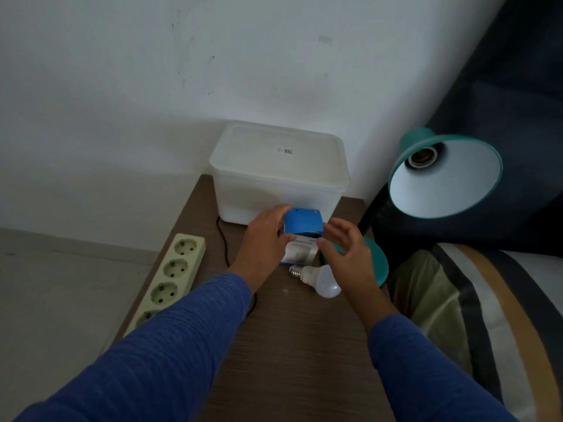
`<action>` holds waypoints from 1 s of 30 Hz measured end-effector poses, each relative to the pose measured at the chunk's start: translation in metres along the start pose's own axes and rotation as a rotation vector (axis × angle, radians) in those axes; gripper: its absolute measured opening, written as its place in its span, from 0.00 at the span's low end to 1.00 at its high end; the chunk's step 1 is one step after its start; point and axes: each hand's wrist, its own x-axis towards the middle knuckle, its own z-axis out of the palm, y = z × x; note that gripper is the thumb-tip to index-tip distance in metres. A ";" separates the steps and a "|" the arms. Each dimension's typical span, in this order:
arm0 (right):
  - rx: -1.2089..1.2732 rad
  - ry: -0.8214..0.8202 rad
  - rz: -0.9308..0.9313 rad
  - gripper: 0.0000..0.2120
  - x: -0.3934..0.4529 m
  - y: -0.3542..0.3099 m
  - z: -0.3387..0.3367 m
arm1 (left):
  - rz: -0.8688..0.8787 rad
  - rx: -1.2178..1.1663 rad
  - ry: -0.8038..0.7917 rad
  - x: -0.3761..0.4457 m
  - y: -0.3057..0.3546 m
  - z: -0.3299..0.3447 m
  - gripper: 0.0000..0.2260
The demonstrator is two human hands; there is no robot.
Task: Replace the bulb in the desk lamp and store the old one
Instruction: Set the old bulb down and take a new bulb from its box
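Note:
A teal desk lamp [447, 175] stands at the table's right edge, its shade tilted toward me and its socket [422, 156] bare. A white bulb [320, 281] lies on its side on the brown table [289, 345], screw base pointing left. Just behind it stands a blue and white box [303, 231]. My left hand [265, 242] grips the box's left side. My right hand [347, 254] hovers at the box's right side with fingers spread, partly covering the lamp's teal base [380, 263].
A lidded white plastic container [280, 172] stands at the back of the table against the wall. A pale green power strip [170, 278] lies along the left edge, with a black cord [224, 242] beside it. Striped bedding [487, 315] lies to the right.

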 end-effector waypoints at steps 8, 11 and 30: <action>0.160 -0.060 0.020 0.14 0.015 -0.018 0.001 | 0.118 0.052 -0.076 -0.003 0.002 -0.006 0.32; 0.117 -0.080 0.001 0.18 0.021 -0.019 0.000 | 0.204 0.189 -0.133 0.002 0.001 -0.010 0.35; -0.710 -0.170 0.044 0.23 0.069 -0.012 0.025 | 0.127 0.137 -0.284 0.025 -0.007 -0.017 0.47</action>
